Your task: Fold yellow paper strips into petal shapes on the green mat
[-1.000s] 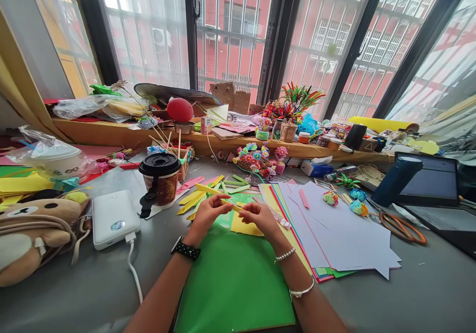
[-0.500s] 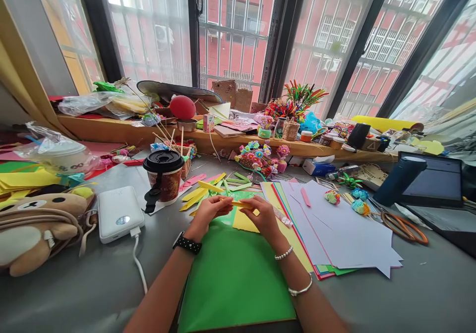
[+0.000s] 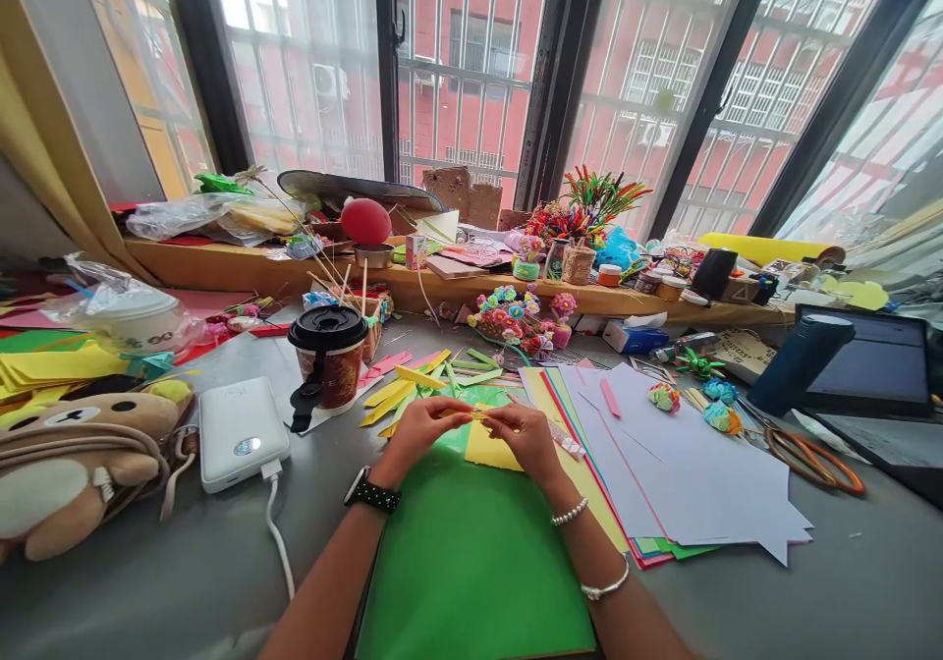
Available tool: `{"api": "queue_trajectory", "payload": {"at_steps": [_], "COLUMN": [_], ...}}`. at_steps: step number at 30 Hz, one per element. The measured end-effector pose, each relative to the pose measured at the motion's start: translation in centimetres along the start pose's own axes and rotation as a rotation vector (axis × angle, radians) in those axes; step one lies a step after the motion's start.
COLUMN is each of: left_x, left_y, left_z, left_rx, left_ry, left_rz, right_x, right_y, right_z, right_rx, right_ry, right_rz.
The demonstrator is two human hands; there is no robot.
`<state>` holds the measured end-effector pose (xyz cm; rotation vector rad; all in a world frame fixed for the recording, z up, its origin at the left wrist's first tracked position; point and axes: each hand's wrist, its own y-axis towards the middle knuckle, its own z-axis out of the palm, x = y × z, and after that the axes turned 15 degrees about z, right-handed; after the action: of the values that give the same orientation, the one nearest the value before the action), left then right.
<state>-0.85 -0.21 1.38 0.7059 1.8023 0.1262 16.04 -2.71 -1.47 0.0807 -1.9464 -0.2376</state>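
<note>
Between the fingertips of both hands is a narrow yellow paper strip, mostly hidden by the fingers. My left hand pinches its left end, and my right hand pinches it from the right. Below the hands, a yellow sheet of paper lies on the far end of a green sheet or folder. Folded yellow strips and green strips lie in a loose pile just beyond my left hand.
To the right spreads a stack of white and coloured paper. A lidded cup, a white power bank and a plush bear stand on the left. Scissors, a dark bottle and a laptop are far right.
My fingertips have drawn closer together along the yellow strip, so less of it shows. The whole view has shifted slightly.
</note>
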Motion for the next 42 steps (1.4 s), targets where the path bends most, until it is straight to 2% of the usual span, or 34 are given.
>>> {"api": "queue_trajectory", "payload": {"at_steps": [5,12,19,26,29,35,42], "left_x": [0.6,1.2,1.4,1.1,1.1,1.3,1.5], "left_y": [-0.1,-0.1,0.0,-0.3,-0.2,0.0,-0.2], "left_z": [0.4,0.7,0.6,0.8,0.7,-0.1,-0.3], "left_rx": [-0.001,-0.022,0.055,-0.002,-0.008,-0.024,-0.050], "left_ry": [0.004,0.085,0.212,0.305,0.283,0.215,0.238], "left_rz": [0.002,0.091,0.153,0.224,0.221,0.128,0.150], "right_x": [-0.3,-0.7,-0.4,-0.5,-0.4,-0.5,-0.7], "right_y": [0.1,0.4,0.2,0.2,0.2,0.3,0.4], "right_z": [0.2,0.7,1.0,0.6,0.5,0.4,0.3], "right_rx": [0.027,-0.030,-0.067,-0.054,-0.055,-0.107,-0.032], "right_ry": [0.018,0.034,-0.116,-0.077,-0.090,-0.141,0.026], "right_rz": [0.044,0.095,-0.018,0.070,0.047,0.016,0.099]}}
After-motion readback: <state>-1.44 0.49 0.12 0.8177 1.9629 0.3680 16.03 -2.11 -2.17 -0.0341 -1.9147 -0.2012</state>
